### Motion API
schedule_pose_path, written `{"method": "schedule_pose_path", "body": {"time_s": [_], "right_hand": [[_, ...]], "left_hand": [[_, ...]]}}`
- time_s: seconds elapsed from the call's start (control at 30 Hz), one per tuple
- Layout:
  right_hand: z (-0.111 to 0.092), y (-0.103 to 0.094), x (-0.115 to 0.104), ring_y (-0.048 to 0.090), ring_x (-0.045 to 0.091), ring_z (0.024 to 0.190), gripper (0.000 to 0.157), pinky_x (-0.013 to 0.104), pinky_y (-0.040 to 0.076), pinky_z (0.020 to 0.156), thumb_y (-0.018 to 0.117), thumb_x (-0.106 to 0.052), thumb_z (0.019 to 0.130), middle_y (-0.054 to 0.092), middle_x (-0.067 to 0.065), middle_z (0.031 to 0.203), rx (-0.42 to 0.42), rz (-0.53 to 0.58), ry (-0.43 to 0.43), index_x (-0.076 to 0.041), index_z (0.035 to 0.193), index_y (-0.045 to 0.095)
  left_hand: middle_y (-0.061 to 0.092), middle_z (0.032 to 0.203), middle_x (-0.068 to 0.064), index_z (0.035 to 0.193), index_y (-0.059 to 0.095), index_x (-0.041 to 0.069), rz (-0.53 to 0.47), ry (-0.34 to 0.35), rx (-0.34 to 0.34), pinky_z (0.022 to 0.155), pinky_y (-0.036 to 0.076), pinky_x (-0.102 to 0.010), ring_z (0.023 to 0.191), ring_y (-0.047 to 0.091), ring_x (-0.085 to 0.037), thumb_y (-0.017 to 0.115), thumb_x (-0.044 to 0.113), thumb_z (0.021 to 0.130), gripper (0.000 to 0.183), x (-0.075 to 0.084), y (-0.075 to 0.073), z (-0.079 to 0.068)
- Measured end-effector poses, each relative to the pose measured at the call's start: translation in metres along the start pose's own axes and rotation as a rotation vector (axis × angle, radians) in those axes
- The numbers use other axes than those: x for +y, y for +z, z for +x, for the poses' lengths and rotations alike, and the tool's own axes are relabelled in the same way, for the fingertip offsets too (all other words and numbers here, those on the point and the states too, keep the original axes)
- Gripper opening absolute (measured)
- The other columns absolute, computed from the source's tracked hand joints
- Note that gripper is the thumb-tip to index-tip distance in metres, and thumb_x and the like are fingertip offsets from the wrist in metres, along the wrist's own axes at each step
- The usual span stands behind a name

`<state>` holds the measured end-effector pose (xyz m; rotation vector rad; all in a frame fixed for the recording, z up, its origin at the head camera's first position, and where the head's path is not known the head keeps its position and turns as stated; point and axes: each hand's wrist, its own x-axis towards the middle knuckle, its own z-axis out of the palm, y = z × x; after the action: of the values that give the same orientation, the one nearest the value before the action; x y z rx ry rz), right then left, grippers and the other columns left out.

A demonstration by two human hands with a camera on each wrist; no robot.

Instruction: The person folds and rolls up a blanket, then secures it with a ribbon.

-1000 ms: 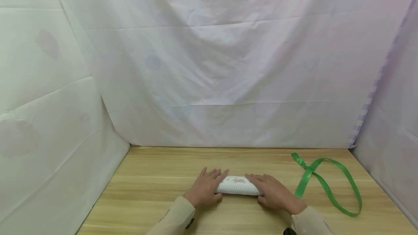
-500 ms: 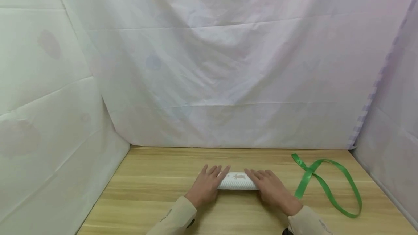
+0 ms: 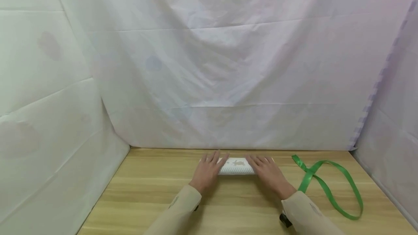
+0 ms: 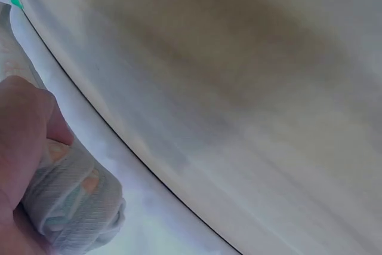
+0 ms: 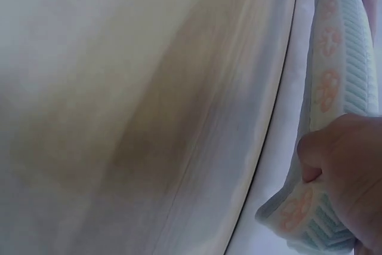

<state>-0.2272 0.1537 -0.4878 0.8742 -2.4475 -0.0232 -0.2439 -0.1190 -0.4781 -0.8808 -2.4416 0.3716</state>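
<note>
A rolled-up towel (image 3: 236, 170), white with pale blue herringbone and a small turtle-like print on top, lies crosswise near the table's back edge. My left hand (image 3: 205, 171) holds its left part and my right hand (image 3: 268, 174) its right part, fingers laid over the top. The left wrist view shows the left hand (image 4: 24, 132) against the roll, whose coiled end (image 4: 80, 210) sticks out past it. In the right wrist view the right hand (image 5: 349, 165) grips the towel (image 5: 329, 58), its thumb pressed to the side with orange prints.
A green ribbon (image 3: 306, 181) lies in a loose loop on the right of the wooden table (image 3: 156, 188). Pale cloth hangs behind (image 3: 209, 82) the table and along both sides. A black item (image 3: 285, 220) shows at the right sleeve's cuff.
Both hands and the rolled towel have moved away from me, toward the back edge of the table. The print stays uppermost. The ribbon lies as before.
</note>
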Motion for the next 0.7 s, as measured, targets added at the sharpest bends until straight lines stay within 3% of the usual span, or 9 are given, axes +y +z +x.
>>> {"method": "schedule_pose_path", "body": {"time_s": [0.17,0.5,0.7], "right_hand": [[0.004,0.01,0.008,0.063,0.034,0.111,0.061,0.052,0.05,0.092,0.073,0.008,0.082,0.063,0.015,0.131,-0.029,0.009,-0.01,0.0,0.139,0.052],[0.008,0.024,0.011,0.063,0.034,0.108,0.054,0.052,0.05,0.092,0.071,0.006,0.083,0.064,0.015,0.125,-0.046,-0.005,-0.035,-0.001,0.134,0.055],[0.006,0.026,0.01,0.058,0.036,0.117,0.055,0.055,0.046,0.099,0.067,0.008,0.087,0.06,0.014,0.132,-0.182,0.03,0.024,-0.002,0.139,0.051]], "left_hand": [[0.05,0.147,-0.011,0.154,0.035,0.025,0.053,-0.019,-0.081,0.107,0.044,-0.043,0.133,0.051,-0.023,0.073,0.024,0.091,0.074,-0.002,0.004,0.006],[0.053,0.142,-0.011,0.154,0.034,0.023,-0.071,-0.033,-0.181,0.11,0.041,-0.043,0.132,0.051,-0.025,0.064,0.013,0.095,0.066,-0.002,0.017,0.008],[0.049,0.147,-0.012,0.156,0.03,0.023,-0.151,-0.04,-0.254,0.113,0.037,-0.046,0.136,0.047,-0.026,0.065,0.009,0.093,0.073,-0.003,0.021,0.01]]}}
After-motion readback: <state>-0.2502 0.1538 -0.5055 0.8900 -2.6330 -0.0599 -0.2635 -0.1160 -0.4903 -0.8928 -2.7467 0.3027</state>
